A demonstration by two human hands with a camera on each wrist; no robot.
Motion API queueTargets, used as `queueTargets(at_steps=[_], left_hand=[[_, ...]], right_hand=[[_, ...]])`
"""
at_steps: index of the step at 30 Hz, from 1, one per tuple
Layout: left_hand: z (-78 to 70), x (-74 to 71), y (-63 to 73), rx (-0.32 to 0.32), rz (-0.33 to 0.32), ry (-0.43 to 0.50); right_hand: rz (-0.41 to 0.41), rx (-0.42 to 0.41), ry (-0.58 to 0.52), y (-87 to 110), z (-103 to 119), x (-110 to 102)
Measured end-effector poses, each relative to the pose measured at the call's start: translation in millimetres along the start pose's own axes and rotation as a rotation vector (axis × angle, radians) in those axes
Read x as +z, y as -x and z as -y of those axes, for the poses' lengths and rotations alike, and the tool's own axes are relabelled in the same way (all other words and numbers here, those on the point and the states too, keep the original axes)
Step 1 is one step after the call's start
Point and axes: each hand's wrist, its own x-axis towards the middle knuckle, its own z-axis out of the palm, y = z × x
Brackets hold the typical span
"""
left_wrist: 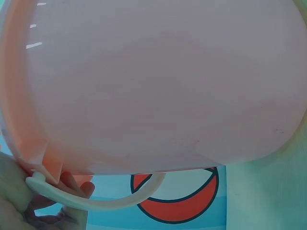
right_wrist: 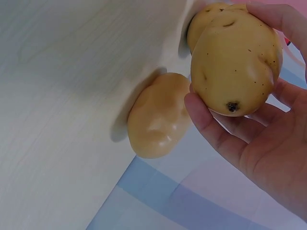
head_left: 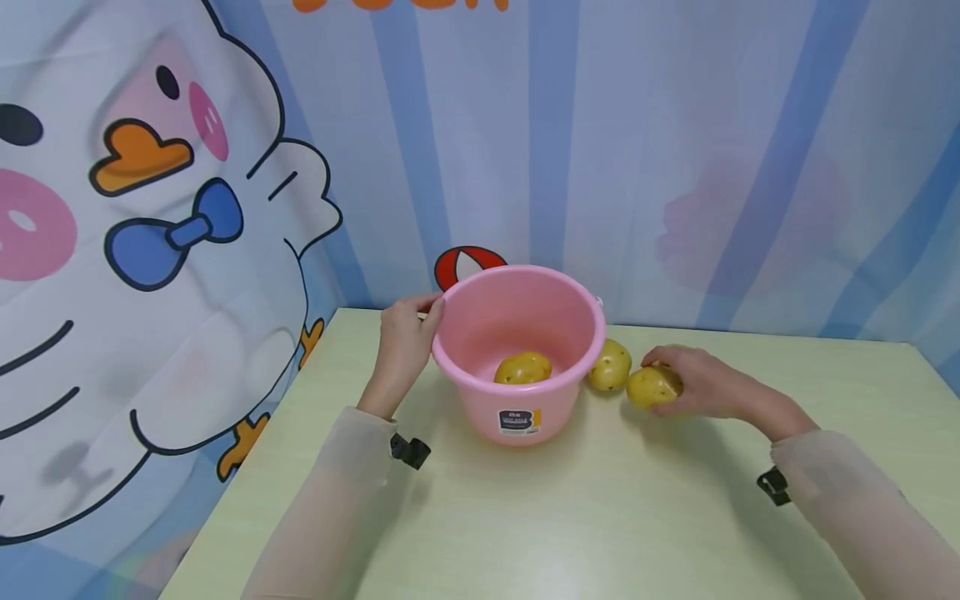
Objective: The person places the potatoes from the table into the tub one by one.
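A pink bucket [head_left: 480, 408] with a potato [head_left: 523, 367] inside stands on the table. My left hand [head_left: 405, 337] grips the bucket's rim at its left side, thumb over the edge; in the left wrist view the bucket's wall [left_wrist: 163, 86] fills most of the picture. To the right of the bucket, my right hand [head_left: 701, 383] holds another potato [head_left: 651, 387] between thumb and fingers, and in the right wrist view this potato [right_wrist: 235, 62] looks raised off the table. One potato [head_left: 611, 365] lies against the bucket's right side. Another potato [right_wrist: 160, 115] lies behind my right hand, mostly hidden in the head view.
The pale table [head_left: 555, 517] meets a printed cloth backdrop [head_left: 622, 150] just behind the bucket. A white curved handle [left_wrist: 91, 203] hangs from the bucket's rim near my left fingers. A large cartoon bird [head_left: 172, 350] is printed on the left.
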Motion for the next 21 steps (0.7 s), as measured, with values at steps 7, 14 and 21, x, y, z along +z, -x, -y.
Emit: queueTargets(at_steps=[7,14,21], left_hand=[[-0.1,1.1,-0.3,-0.014,0.000,-0.007],[1.6,1.0,0.3,-0.002,0.000,0.002],[1.0,0.2,0.5,-0.001,-0.001,0.005]], right_hand=[[0.016,0.013,-0.015,-1.1,0.9,-3.6],[0.001,-0.004,-0.004,-0.8,0.4,-5.1],[-0.007,-0.002,-0.010,0.3,1.9,-8.2]])
